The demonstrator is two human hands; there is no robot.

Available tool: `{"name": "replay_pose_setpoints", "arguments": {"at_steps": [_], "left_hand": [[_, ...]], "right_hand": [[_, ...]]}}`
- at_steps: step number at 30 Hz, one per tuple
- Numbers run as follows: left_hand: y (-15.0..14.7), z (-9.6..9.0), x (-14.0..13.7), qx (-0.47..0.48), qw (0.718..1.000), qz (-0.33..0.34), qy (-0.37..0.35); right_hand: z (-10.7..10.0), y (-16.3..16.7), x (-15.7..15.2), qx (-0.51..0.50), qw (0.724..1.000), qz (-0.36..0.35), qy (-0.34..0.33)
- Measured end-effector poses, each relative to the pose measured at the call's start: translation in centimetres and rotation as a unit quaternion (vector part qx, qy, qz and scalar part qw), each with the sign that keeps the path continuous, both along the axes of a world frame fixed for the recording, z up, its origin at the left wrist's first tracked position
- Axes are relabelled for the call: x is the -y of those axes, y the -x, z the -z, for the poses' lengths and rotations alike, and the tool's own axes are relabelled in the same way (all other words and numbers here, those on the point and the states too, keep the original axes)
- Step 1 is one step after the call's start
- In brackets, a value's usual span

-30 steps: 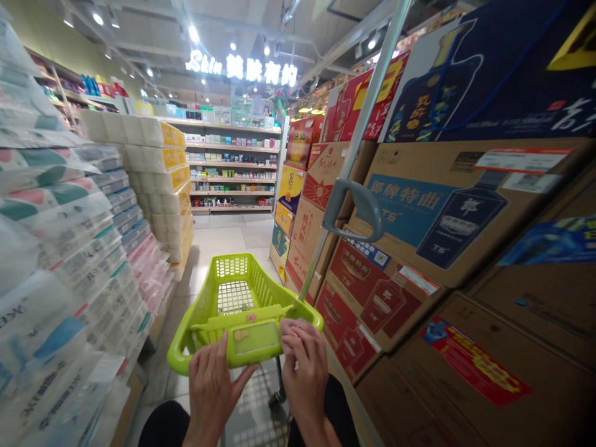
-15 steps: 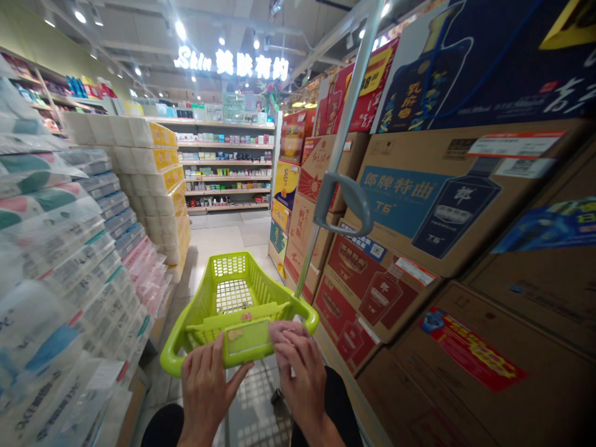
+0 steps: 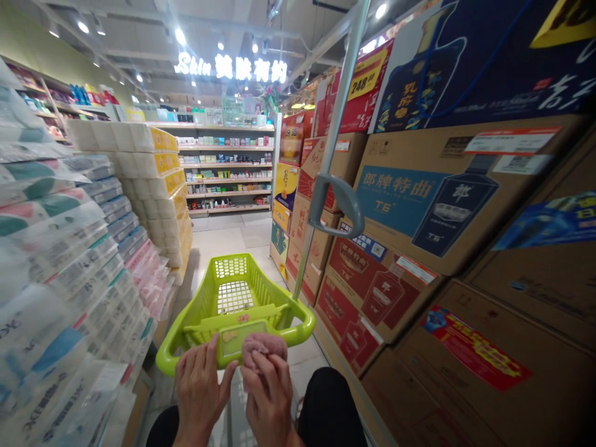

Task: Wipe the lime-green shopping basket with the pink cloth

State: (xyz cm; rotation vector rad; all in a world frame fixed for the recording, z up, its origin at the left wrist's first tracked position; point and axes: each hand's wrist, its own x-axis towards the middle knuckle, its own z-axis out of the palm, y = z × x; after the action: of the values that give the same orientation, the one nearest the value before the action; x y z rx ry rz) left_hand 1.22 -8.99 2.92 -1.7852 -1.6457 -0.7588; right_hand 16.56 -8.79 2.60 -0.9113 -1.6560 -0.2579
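Note:
The lime-green shopping cart [image 3: 254, 270] has an open basket with a lattice floor and a label panel in its near rail. My left hand [image 3: 200, 382] grips the cart's near rail just left of that panel, fingers over the top and thumb by the lower edge. In my right hand [image 3: 270, 388] is a bunched pink cloth [image 3: 264, 345], pressed against the rail at the right part of the panel. My fingers lie over the cloth and hide some of it. From the cart's right side rises a metal pole [image 3: 334, 127] with a grey loop handle [image 3: 351, 208].
Stacked liquor cartons [image 3: 395, 198] form a wall close on the right. Wrapped tissue packs [image 3: 84, 254] are piled at left, with white and yellow paper bundles [image 3: 149, 167] beyond. Product shelves [image 3: 228, 166] cross the far end of the tiled aisle. My knee [image 3: 328, 406] is near the cartons.
My right hand has moved left along the rail with the pink cloth, closer to my left hand. The cart appears slightly further left in view. My left hand keeps its hold.

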Motion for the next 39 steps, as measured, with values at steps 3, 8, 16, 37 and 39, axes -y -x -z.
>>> {"name": "replay_pose_setpoints", "arguments": {"at_steps": [3, 8, 16, 37, 39], "left_hand": [[0.6, -0.1, 0.0, -0.001, 1.0, -0.013, -0.001], [1.0, -0.2, 0.0, -0.002, 1.0, -0.02, -0.005], [-0.7, -0.1, 0.0, 0.0, 1.0, -0.029, -0.008], [-1.4, 0.0, -0.3, 0.012, 1.0, -0.023, -0.015], [-1.6, -0.2, -0.2, 0.009, 1.0, -0.02, -0.013]], "right_hand": [[-0.3, 0.3, 0.1, 0.013, 0.999, -0.022, -0.021], [-0.6, -1.7, -0.8, 0.053, 0.998, -0.029, -0.023], [0.1, -2.0, -1.2, -0.023, 0.999, 0.01, 0.032], [-1.0, -3.2, -1.6, -0.024, 0.999, -0.024, 0.042], [-1.2, -4.1, -2.3, -0.047, 0.997, -0.015, 0.056]]}}
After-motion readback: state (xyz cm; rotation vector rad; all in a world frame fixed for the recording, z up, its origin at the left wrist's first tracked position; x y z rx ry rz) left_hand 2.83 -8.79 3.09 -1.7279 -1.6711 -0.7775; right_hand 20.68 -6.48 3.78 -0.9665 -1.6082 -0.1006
